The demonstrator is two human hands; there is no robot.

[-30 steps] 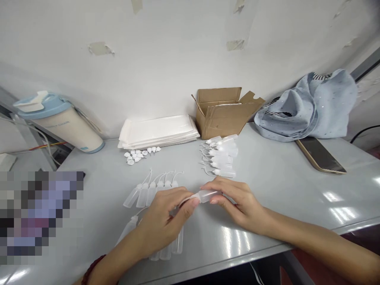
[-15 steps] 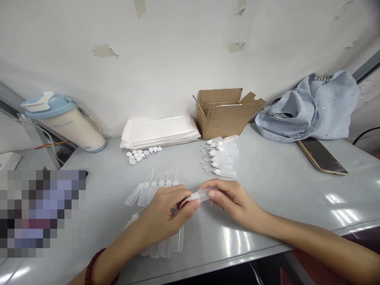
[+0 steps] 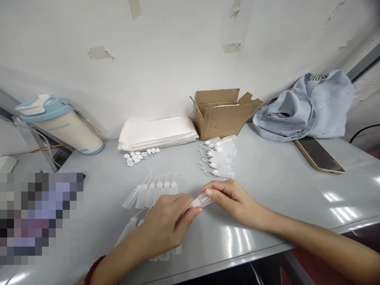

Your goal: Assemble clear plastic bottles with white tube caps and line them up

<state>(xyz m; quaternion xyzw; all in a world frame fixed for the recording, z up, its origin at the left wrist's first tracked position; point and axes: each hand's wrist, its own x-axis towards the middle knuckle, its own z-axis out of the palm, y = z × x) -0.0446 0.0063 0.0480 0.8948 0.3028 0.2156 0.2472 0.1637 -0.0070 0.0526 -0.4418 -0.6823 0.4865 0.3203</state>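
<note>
Between my two hands lies a small translucent plastic squeeze bottle (image 3: 204, 200), tilted, its white neck towards the left. My left hand (image 3: 170, 221) is closed at the neck end, thumb and fingers covering the tip. The bottle's body is pinched by my right hand (image 3: 227, 200) between thumb and fingers. A row of similar bottles (image 3: 151, 196) with thin white tails lies just beyond my left hand. More bottles (image 3: 128, 231) lie under my left forearm, partly hidden. Past my right hand is another group of bottles (image 3: 223, 158). Several small white needle-tip caps (image 3: 137, 156) sit in a cluster.
Along the wall stand a cream tumbler with a blue lid (image 3: 71, 128), a stack of white padded sheets (image 3: 157, 132), an open cardboard box (image 3: 222, 120) and a light-blue cloth bag (image 3: 308, 109). A phone (image 3: 320, 155) lies at the right; a blurred-out patch (image 3: 44, 215) covers something at the left.
My left hand has turned and closed further over the bottle's neck, hiding the thin tail that showed before. My right hand still holds the body. The whole view has shifted slightly.
</note>
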